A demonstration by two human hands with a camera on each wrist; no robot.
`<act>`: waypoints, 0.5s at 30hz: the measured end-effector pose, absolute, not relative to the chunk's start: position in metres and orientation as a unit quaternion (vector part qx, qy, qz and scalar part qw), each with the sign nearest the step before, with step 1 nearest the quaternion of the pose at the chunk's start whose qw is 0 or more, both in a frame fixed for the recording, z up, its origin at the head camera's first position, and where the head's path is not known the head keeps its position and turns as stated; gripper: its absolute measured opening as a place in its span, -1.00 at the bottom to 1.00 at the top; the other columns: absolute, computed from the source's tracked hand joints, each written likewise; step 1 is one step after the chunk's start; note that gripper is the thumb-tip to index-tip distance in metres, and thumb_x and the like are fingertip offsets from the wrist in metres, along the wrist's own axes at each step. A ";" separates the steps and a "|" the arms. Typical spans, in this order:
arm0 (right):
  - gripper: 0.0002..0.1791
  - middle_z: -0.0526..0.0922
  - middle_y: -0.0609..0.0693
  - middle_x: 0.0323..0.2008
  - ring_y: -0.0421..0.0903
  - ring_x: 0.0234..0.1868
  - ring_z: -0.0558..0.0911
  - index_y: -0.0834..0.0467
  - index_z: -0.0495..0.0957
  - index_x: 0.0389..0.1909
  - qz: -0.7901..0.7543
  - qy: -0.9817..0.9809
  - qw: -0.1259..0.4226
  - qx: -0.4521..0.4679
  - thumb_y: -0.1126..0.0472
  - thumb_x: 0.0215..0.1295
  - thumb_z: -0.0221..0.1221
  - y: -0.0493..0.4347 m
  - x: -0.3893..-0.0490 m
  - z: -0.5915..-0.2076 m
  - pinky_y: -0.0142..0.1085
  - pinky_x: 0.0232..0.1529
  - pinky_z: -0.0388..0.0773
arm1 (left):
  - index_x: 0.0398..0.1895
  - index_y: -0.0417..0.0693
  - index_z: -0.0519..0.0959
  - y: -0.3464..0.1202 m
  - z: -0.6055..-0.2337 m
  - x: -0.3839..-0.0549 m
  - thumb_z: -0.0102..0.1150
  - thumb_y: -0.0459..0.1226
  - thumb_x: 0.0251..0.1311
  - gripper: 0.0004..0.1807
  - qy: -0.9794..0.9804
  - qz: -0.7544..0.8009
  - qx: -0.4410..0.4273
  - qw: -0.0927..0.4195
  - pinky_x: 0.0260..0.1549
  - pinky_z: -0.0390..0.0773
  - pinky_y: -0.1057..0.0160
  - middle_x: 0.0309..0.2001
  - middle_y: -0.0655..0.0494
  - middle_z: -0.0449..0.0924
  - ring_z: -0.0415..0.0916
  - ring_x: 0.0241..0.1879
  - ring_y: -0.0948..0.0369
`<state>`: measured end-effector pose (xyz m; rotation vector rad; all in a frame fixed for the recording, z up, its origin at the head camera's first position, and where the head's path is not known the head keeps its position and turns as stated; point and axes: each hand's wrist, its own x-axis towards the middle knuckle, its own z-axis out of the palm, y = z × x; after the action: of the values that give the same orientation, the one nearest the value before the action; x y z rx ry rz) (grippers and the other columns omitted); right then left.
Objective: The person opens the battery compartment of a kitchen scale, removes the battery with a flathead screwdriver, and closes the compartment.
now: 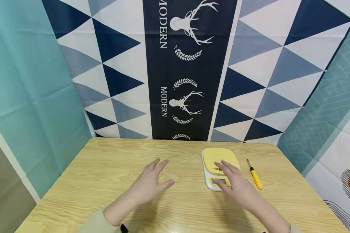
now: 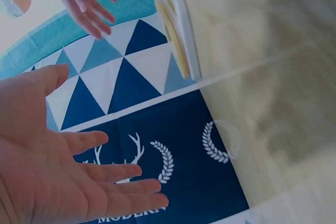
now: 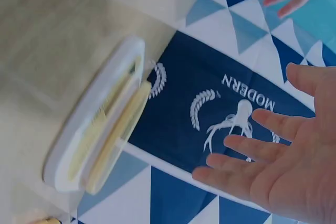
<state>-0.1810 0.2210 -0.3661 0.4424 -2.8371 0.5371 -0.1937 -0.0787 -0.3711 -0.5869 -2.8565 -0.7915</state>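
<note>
A white kitchen scale [image 1: 209, 180] with a yellow top plate and a small display lies on the right half of the table. My right hand [image 1: 236, 184] hovers over its near right part, fingers spread and nothing in them; in the right wrist view the hand [image 3: 283, 156] is plainly apart from the scale [image 3: 100, 124]. Left of the scale, my left hand [image 1: 147, 184] is held above bare wood, its fingers straight and thumb apart. The left wrist view shows that palm [image 2: 68, 171] with nothing in it. To the right of the scale lies a screwdriver [image 1: 255, 177] with a yellow handle.
The light wooden table [image 1: 110, 161] runs back to a patterned cloth [image 1: 189, 71] with triangles and deer heads. A teal curtain [image 1: 32, 81] hangs along the left side, and another patterned cloth [image 1: 318, 129] borders the right edge.
</note>
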 end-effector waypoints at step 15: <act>-0.31 0.43 0.28 0.07 0.23 -0.01 0.48 0.24 0.32 0.14 0.227 -0.967 0.051 0.106 -0.23 0.21 -0.05 0.268 -0.229 -0.334 0.05 -0.15 0.52 | 0.26 0.09 0.23 -0.040 -0.350 -0.240 -0.04 0.13 0.14 -0.36 -0.883 -0.428 -0.187 -0.035 -0.08 0.52 0.08 0.20 0.01 0.31 0.40 0.05 0.00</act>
<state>-0.2289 0.2682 -0.3339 0.3241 -2.9419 0.6919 -0.2403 -0.0403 -0.3496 -0.6011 -2.8395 -1.3765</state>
